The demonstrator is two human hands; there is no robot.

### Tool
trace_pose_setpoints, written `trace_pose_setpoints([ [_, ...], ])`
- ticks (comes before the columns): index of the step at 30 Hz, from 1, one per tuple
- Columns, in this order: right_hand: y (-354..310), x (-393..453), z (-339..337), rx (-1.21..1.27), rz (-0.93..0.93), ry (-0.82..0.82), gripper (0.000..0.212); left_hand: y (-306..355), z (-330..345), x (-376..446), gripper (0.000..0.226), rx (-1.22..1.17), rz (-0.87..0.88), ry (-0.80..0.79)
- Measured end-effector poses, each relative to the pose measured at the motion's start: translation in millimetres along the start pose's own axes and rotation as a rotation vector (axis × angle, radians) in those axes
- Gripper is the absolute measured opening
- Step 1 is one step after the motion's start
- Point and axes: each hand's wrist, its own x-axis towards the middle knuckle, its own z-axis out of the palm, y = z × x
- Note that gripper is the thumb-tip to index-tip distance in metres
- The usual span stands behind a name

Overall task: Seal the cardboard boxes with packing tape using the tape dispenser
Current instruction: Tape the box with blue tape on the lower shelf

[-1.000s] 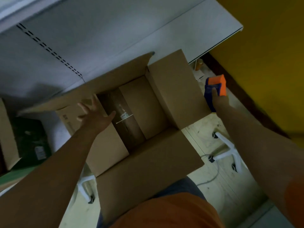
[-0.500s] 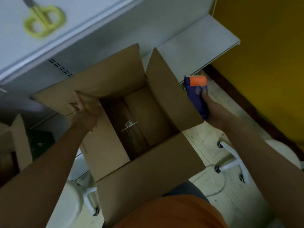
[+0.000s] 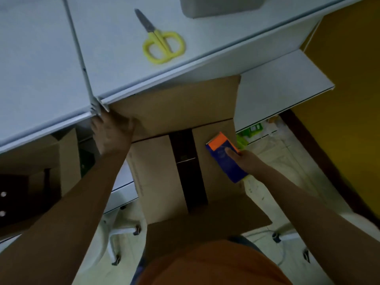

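- The cardboard box [image 3: 158,177] sits in front of me, against my lap, below the edge of the white tabletop [image 3: 41,64].
- Its two inner flaps are folded down nearly flat, with a dark gap [image 3: 189,173] between them; what lies inside the gap is too dark to make out.
- The far flap [image 3: 181,105] stands up against the tabletop edge; the near flap [image 3: 205,223] points toward me, and my orange shirt [image 3: 216,264] hides its lower part.
- My right hand [image 3: 246,163] grips the tape dispenser [image 3: 226,159], blue with an orange end, and holds it over the right inner flap. I cannot tell whether it touches the cardboard, and no tape roll is visible.
- My left hand [image 3: 113,134] rests on the left corner of the far flap, fingers bent over the cardboard edge; the fingertips are partly out of sight by the tabletop edge.
- Yellow-handled scissors [image 3: 162,42] lie closed on the tabletop, well apart from the box.
- A grey object [image 3: 222,5] on the tabletop is cut off at the top of the view.
- Another open cardboard box [image 3: 51,161] sits in shadow to my left, under the tabletop.
- White chair legs with castors [image 3: 123,233] show on the floor below.
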Motion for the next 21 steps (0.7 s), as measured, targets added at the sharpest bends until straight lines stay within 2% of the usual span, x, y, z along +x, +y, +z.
trace_pose_setpoints([
  [1,0,-1,3,-0.003,0.002,-0.019,0.059,-3,-2,2,0.097,0.014,0.091,0.005],
  [3,0,-5,7,-0.013,-0.008,-0.037,0.058,-7,-6,3,0.075,-0.054,0.285,-0.041],
  [5,-1,-5,7,-0.026,-0.003,-0.031,0.057,-4,-12,0,0.059,-0.134,0.353,-0.126],
  [8,-7,-8,-2,-0.061,0.003,0.032,0.059,5,-23,5,0.050,-0.024,0.368,-0.140],
  [11,-12,-17,-20,-0.087,-0.005,0.136,0.058,11,-36,11,0.048,0.155,0.210,-0.159],
  [13,-9,-21,-33,-0.087,-0.013,0.174,0.057,3,-41,10,0.043,0.193,0.169,-0.163],
  [18,16,-27,-65,0.034,-0.022,0.311,0.066,-26,-41,14,0.029,0.124,0.258,-0.044],
  [21,27,-39,-80,0.070,-0.003,0.417,0.072,-38,-36,6,0.017,0.178,0.407,0.031],
])
